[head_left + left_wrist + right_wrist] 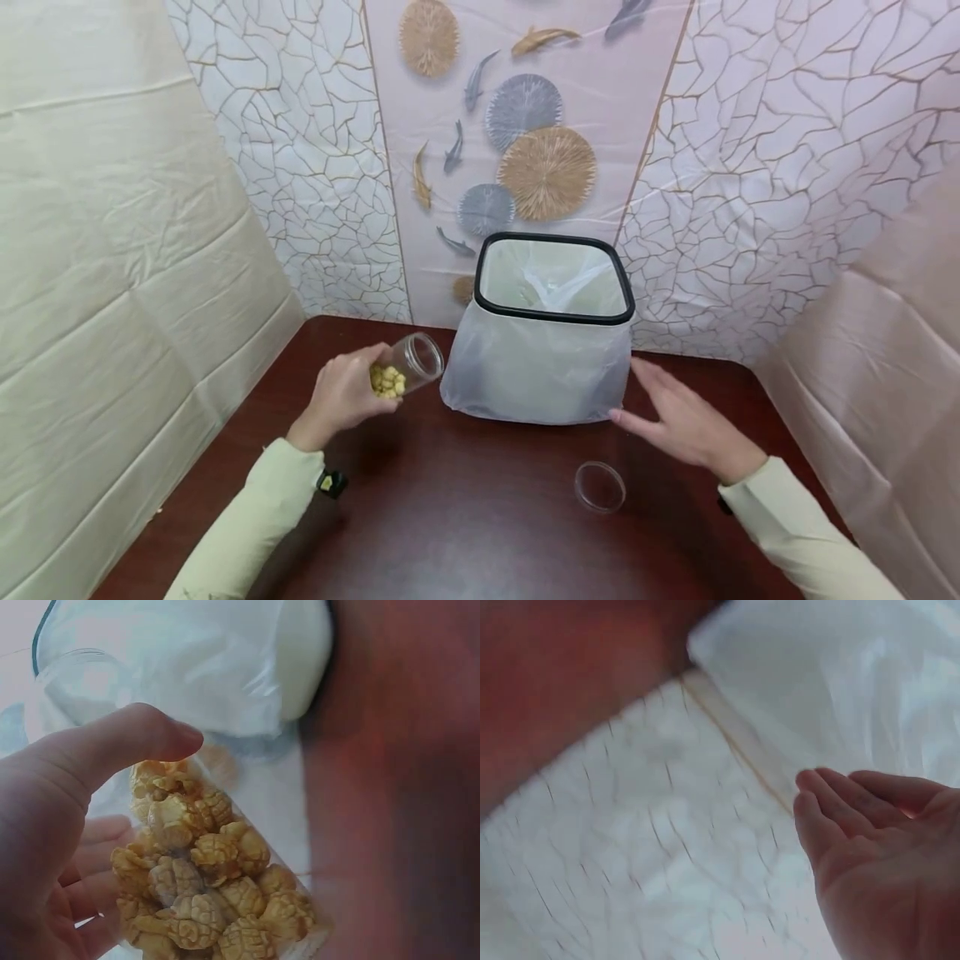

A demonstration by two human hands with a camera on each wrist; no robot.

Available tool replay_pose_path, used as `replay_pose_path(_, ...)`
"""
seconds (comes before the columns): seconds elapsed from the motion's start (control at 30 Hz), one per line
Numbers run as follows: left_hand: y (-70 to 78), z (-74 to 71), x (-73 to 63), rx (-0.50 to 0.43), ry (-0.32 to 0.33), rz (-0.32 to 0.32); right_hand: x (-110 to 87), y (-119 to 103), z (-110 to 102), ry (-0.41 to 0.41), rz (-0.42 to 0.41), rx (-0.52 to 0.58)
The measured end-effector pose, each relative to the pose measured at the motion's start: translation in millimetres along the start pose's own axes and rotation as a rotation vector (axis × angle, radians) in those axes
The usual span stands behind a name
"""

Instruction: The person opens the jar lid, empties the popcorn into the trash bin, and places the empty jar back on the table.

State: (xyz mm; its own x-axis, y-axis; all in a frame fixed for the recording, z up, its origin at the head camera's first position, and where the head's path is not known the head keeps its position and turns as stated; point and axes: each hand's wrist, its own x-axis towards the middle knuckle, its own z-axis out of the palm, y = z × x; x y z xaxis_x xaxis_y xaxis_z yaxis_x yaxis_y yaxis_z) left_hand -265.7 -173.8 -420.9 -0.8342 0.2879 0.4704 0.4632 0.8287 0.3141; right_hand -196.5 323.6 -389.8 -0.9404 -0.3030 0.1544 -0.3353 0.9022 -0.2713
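My left hand (345, 392) grips a clear jar (414, 357), tilted with its uncapped mouth toward the bin. Golden caramel popcorn (217, 877) lies in the jar's lower part, seen close in the left wrist view. The bin (555, 367) has a black rim and a white plastic liner folded over its outside. Beside the bin's right side is my right hand (686, 421), fingers extended and holding nothing; whether it touches the liner I cannot tell. A round clear lid (600, 487) lies flat on the table in front of that hand.
The dark reddish-brown table (450, 517) runs back to a patterned cloth wall (330, 183) behind the bin. Beige fabric (112, 275) hangs along the left, and similar fabric (885, 367) along the right. Some crumpled clear plastic shows inside the bin.
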Motion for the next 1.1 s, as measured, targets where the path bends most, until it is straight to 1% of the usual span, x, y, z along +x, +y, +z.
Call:
replay_pose_path(0.07,-1.5,-12.8,14.8,0.039,0.018,0.009,7.0,-2.2,-19.4,0.013,0.007,-0.009)
replay_pose_path(0.17,0.1,-32.2,36.3,0.098,0.042,0.036,17.1,-6.2,-46.4,0.036,0.0,-0.033)
replay_pose_path(0.23,2.8,-44.4,49.8,0.131,0.056,0.061,25.7,-9.8,-60.6,0.057,-0.027,-0.055)
replay_pose_path(0.33,11.2,-61.2,68.5,0.152,0.069,0.1,39.8,-16.5,-77.4,0.069,-0.069,-0.1)
replay_pose_path(0.43,23.3,-75.3,85.5,0.183,0.075,0.133,54.1,-22.4,-89.1,0.081,-0.105,-0.132)
replay_pose_path(0.5,32.7,-83.9,96.2,0.204,0.071,0.148,63.4,-26.3,-94.9,0.071,-0.117,-0.143)
replay_pose_path(0.67,52.4,-99.7,118.4,0.252,0.077,0.216,83.5,-34.1,-99.1,0.016,-0.125,-0.174)
replay_pose_path(0.73,58.5,-103.1,124.7,0.268,0.086,0.249,89.3,-35.3,-96.1,0.0,-0.126,-0.185)
replay_pose_path(0.8,64.2,-105.7,130.1,0.29,0.081,0.265,94.0,-35.5,-91.3,-0.013,-0.123,-0.191)
replay_pose_path(0.93,76.2,-109.1,140.2,0.342,0.065,0.289,98.9,-34.4,-83.3,-0.03,-0.108,-0.19)
replay_pose_path(1.0,82.3,-110.2,144.6,0.37,0.055,0.3,99.1,-33.4,-80.7,-0.025,-0.094,-0.196)
replay_pose_path(1.1,90.3,-111.3,150.3,0.411,0.061,0.328,99.0,-32.2,-78.1,-0.009,-0.084,-0.2)
